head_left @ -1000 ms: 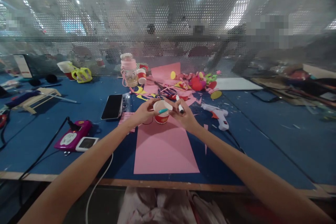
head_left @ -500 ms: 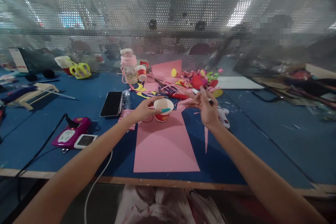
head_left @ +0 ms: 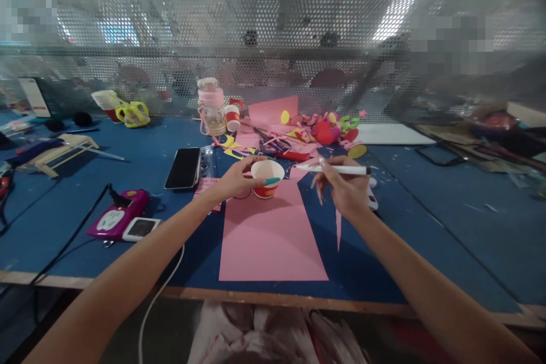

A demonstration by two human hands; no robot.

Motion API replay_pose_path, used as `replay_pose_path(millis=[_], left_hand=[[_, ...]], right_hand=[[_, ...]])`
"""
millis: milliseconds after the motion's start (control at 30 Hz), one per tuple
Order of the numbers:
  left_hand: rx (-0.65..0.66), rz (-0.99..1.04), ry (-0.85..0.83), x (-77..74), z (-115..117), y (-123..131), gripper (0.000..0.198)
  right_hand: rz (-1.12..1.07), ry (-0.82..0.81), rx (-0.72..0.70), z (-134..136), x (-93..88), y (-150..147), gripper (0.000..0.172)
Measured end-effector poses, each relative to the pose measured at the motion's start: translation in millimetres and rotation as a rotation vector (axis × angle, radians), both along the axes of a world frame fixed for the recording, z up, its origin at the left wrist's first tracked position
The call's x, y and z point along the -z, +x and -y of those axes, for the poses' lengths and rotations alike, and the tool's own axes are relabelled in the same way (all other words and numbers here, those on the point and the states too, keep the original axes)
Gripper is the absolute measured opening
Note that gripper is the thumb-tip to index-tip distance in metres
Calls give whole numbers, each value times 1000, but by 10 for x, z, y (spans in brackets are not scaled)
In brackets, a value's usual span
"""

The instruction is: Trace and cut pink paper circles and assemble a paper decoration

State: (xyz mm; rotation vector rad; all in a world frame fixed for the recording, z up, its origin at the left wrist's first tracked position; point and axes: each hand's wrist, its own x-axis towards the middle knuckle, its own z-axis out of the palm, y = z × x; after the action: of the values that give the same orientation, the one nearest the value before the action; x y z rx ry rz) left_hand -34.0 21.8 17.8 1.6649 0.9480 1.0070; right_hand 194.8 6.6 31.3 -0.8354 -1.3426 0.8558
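Observation:
My left hand grips a small white and red paper cup at its left side, and a teal marker cap sticks out between its fingers at the cup's front. The cup rests on the top edge of a pink paper sheet on the blue table. My right hand is closed on a white marker, held level with its tip pointing left toward the cup, a short gap away.
A black phone lies left of the cup. A purple power strip with a cable sits at the front left. Paper scraps and scissors lie behind the cup, by a pink bottle. A white glue gun is behind my right hand.
My right hand pulled away from the cup to the right, uncapping the marker, then turned it level with the tip toward the cup. My left hand stayed on the cup with the cap.

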Motion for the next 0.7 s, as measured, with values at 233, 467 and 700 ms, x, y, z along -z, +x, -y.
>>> replay_pose_path(millis=[233,467,700], left_hand=[[-12,15,-4,4,-2,16,58],[-18,13,13,14,-2,25,59],[2,25,31,39,-31,15,59]], right_hand=[[317,312,-22,263,149,9,13],[782,765,-178,278,231,-157,10],[663,697,-376,201,302,-198,20]])
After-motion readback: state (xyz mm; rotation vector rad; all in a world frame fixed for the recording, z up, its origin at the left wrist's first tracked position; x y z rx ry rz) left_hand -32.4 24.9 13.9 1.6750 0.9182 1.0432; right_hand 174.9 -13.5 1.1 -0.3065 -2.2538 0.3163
